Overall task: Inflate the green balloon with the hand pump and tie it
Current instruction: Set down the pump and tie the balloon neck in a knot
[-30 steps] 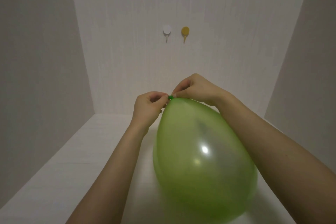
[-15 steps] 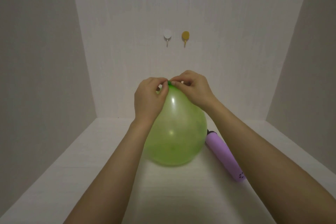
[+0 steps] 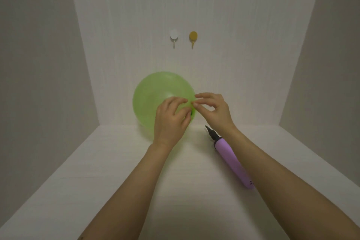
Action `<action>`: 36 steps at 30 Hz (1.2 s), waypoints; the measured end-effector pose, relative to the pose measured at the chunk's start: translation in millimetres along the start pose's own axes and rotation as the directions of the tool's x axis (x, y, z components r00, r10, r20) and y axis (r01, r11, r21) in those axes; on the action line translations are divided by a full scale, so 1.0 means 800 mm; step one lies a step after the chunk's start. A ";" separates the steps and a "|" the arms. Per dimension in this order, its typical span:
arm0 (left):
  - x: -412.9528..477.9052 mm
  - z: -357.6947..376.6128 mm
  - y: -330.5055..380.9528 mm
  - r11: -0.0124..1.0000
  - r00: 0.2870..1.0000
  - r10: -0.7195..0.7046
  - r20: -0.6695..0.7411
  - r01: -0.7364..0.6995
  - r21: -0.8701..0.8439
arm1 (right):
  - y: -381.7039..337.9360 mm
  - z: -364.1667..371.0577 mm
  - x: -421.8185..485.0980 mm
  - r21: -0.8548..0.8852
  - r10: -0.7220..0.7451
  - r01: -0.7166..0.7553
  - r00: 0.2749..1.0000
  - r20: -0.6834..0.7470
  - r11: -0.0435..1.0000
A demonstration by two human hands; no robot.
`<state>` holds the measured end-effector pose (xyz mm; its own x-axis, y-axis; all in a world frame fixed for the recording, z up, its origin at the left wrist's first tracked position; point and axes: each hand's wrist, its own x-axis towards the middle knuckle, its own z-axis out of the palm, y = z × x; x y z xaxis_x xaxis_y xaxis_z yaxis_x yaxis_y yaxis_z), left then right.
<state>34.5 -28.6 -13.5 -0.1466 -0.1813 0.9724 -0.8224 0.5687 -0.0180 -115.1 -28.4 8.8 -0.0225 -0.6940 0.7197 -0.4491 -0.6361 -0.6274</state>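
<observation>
Left hand (image 3: 171, 117) and right hand (image 3: 214, 111) meet at the neck of an inflated green balloon (image 3: 153, 97) over a pale surface (image 3: 97, 181).

Nearest the camera, two forearms reach across the surface; a purple pump (image 3: 231, 158) lies on it at the right, black nozzle pointing away, its near end hidden behind the right forearm. Beyond it, the left hand's grip is curled on the balloon's neck beside the dark green rolled end, while the right hand's grip pinches the same neck between thumb and forefinger. The balloon's round body points away, near the surface's far edge; whether it touches cannot be told. On the back wall (image 3: 136, 25), a white hook (image 3: 173, 35) and a yellow hook (image 3: 193, 36) sit side by side.
</observation>
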 end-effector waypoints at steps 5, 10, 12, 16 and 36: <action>-0.043 0.014 0.006 1.000 0.992 0.023 0.127 -0.023 0.003 | 0.022 0.007 -0.012 -0.045 0.136 -0.134 0.990 0.048 0.990; -0.061 0.013 0.011 1.000 0.992 -0.009 0.129 0.009 -0.005 | 0.036 0.010 -0.017 -0.045 0.192 -0.191 0.981 0.022 0.981; -0.068 0.011 0.013 0.999 0.990 0.032 0.140 -0.035 0.022 | 0.042 0.011 -0.021 -0.037 0.219 -0.220 0.975 -0.021 0.975; -0.091 0.013 0.021 0.985 0.960 0.159 0.232 -0.171 0.030 | 0.050 0.013 -0.028 0.008 0.309 -0.310 0.944 -0.114 0.951; -0.059 0.007 0.022 0.993 0.987 -0.087 0.137 0.075 0.087 | 0.050 0.014 -0.039 0.041 0.569 -0.573 0.799 -0.195 0.819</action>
<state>24.0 -14.3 -61.2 -0.1487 -0.3383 0.9292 -0.8759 0.4812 0.0350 -122.7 -36.0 -42.2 -0.4478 -0.8505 0.2760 -0.3180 -0.1370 -0.9381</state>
